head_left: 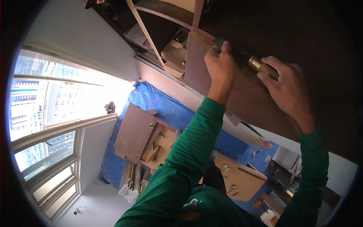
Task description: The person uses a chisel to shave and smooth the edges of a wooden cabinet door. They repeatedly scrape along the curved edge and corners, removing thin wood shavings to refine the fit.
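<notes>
My left hand (219,66) is closed, its thumb and finger on a flat grey metal piece (220,41) at the edge of a wood-veneer cabinet panel (197,64), beside a strip of brass-coloured fittings (196,34). My right hand (281,85) is closed around a brown handle with a brass band (255,62), a little right of my left hand, against a dark brown board (310,41). Shadow between the hands hides whether the handle joins the grey piece.
Open cupboard compartments (174,49) hold boxes, upper left. Below, blue sheeting (149,96) covers the floor under loose panels (132,132), rolls (134,179) and boards with small tools (242,178). Windows (45,102) line the left wall.
</notes>
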